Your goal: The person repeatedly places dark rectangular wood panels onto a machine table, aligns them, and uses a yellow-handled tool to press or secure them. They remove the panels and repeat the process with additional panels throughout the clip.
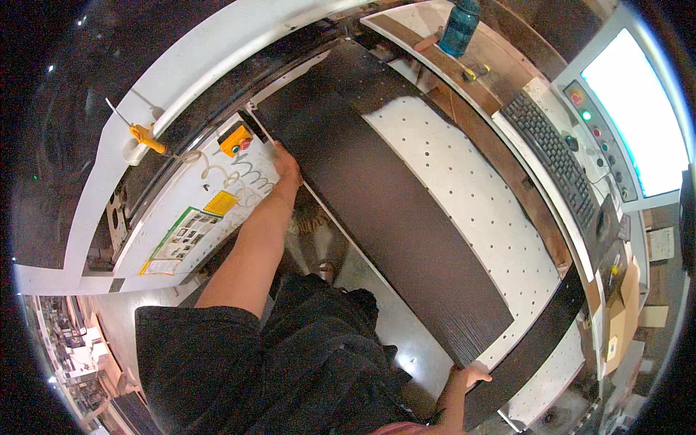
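A long dark brown wood-grain panel (pixel 406 232) lies on a white perforated machine table (pixel 464 196). My left hand (pixel 288 165) is closed on the panel's near edge toward its left part, with the arm reaching forward. At the panel's near right corner is my right hand (pixel 467 377), its fingers bent around the corner and end edge. Part of each hand's grip is hidden beneath the edge. Beyond the panel's right end, a dark strip (pixel 529 348) crosses the table.
Left stands a white machine housing with a yellow button box (pixel 235 141), a coiled cable and a yellow air gun (pixel 147 138). On the far ledge are a blue bottle (pixel 460 29), a tape measure (pixel 476 72) and a keyboard (pixel 549 152). A bright monitor (pixel 634 109) stands at right.
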`<state>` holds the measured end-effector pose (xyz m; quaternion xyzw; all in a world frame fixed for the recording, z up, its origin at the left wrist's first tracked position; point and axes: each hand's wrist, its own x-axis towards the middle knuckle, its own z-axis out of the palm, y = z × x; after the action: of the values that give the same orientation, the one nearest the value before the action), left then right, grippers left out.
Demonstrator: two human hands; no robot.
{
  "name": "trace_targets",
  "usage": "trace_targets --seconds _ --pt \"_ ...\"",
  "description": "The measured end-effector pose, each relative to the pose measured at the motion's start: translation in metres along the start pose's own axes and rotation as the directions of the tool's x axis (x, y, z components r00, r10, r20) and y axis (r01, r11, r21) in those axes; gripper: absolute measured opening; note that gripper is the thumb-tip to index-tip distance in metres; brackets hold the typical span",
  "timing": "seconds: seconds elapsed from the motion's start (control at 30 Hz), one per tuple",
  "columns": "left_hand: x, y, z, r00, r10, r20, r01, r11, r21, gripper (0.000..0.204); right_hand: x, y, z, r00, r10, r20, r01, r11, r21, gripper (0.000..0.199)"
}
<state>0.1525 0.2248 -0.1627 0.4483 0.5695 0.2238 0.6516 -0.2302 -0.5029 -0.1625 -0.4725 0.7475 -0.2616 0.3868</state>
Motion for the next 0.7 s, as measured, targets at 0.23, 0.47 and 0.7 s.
trace_targets --seconds 0.23,0.47,0.7 --pt "0.013 0.002 -0.014 0.997 0.075 0.000 -0.075 0.996 0.040 0.104 0.009 -0.002 0.011 0.994 -0.012 0.108 0.011 1.000 0.011 0.095" --pt "-0.023 0.014 -0.010 0.998 0.040 0.056 -0.058 0.921 0.386 0.091 0.022 -0.012 0.006 0.963 0.012 0.269 -0.021 0.999 0.031 0.096" --pt "0.009 -0.121 -0.245 0.162 0.125 0.979 -0.984 -0.053 0.169 0.029 0.026 -0.008 0.012 0.943 0.029 0.332 -0.046 0.998 0.046 0.097"
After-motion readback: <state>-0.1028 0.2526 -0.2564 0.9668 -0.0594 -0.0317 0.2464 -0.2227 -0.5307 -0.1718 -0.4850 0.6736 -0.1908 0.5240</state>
